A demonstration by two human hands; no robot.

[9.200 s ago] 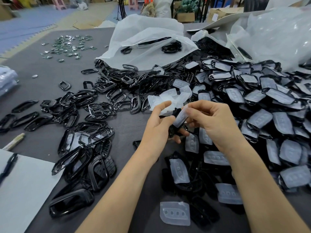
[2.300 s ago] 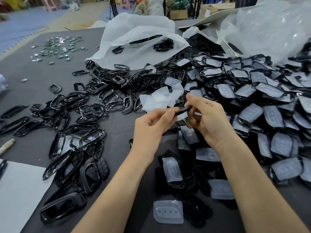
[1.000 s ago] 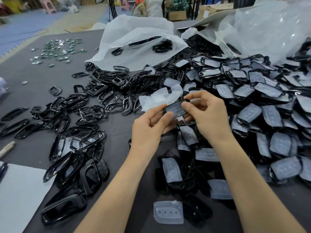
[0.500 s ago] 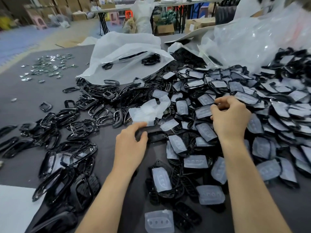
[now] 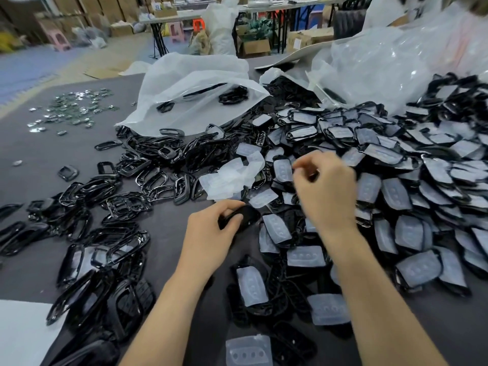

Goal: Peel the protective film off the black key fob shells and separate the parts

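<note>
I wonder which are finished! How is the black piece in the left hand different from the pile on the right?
The shell in the left hand shows bare, shiny black; the pile wears cloudy whitish film. The shell is gripped alone; the pile lies heaped and overlapping. Both are black plastic.

Behind your grey worktable [image 5: 31, 154] lie blue floor mats [image 5: 23, 67], a pink stool [image 5: 59, 39], cardboard boxes [image 5: 253, 47] and black-legged folding tables [image 5: 290, 6] far back.

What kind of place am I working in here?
Probably a small factory or assembly workshop: a large work table heaped with black key fob shells, clear plastic bags holding more parts, and cardboard boxes on the floor behind.
</note>
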